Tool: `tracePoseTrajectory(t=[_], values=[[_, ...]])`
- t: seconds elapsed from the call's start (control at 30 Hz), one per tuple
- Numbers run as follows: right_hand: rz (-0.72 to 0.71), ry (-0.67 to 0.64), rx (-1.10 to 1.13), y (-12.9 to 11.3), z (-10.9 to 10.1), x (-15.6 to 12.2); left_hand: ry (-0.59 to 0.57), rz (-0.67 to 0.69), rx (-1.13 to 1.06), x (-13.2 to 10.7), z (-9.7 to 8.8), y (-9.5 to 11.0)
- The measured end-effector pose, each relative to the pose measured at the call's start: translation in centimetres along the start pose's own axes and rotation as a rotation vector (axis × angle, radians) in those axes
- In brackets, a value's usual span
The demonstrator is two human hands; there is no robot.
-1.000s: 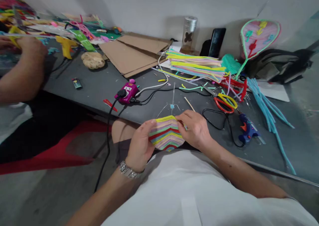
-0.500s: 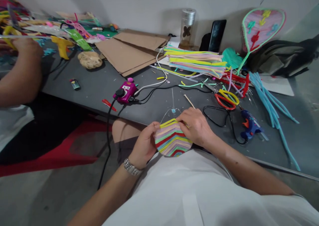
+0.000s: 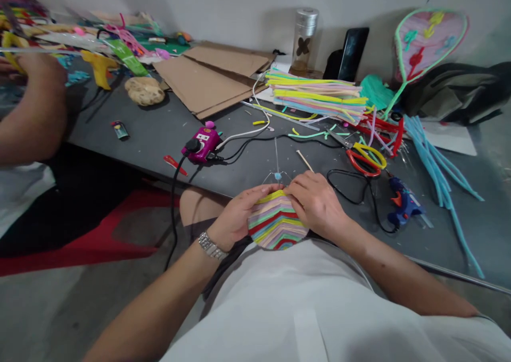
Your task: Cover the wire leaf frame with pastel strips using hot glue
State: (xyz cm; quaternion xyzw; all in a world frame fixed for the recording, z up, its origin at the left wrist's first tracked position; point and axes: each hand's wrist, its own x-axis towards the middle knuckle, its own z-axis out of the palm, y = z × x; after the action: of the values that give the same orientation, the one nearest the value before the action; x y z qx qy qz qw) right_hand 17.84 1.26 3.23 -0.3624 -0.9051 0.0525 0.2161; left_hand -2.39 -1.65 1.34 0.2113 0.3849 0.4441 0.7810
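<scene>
Between my hands, just past the table's front edge, is a striped pipe-cleaner fan on a thin wire frame, its rows bent in chevrons of yellow, pink, green, red and blue. My left hand grips its left side, fingers laid along the yellow top row. My right hand pinches the top edge on the right; its fingertips are partly hidden. Above the top row, the bare wire meets at a light blue knot, with a straight rod beyond. A thin pale stick lies beyond my right hand.
Scissors and a blue glue gun with its cord lie at right, near blue pipe cleaners. Behind is a pipe-cleaner bundle. A purple power socket and cardboard sit left of centre. A co-worker's arm is far left.
My left fingers have slid up and right along the top edge. The yellow top row, which stood with a gap before, now lies closer to the rows below. The view has shifted slightly.
</scene>
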Motion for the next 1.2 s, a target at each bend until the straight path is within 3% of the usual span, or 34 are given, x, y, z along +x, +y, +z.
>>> tracePoseTrajectory(t=[0.23,0.53,1.2], values=[[0.001,-0.003,0.017,-0.25,-0.13,0.09,0.014,-0.028,-0.024,-0.42,0.46,0.38],[-0.031,-0.018,0.053,-0.14,-0.09,0.30,0.003,0.041,-0.039,-0.44,-0.04,-0.14],[-0.025,-0.017,0.141,-0.08,0.02,0.95,0.119,-0.017,0.053,-0.61,-0.09,0.07]])
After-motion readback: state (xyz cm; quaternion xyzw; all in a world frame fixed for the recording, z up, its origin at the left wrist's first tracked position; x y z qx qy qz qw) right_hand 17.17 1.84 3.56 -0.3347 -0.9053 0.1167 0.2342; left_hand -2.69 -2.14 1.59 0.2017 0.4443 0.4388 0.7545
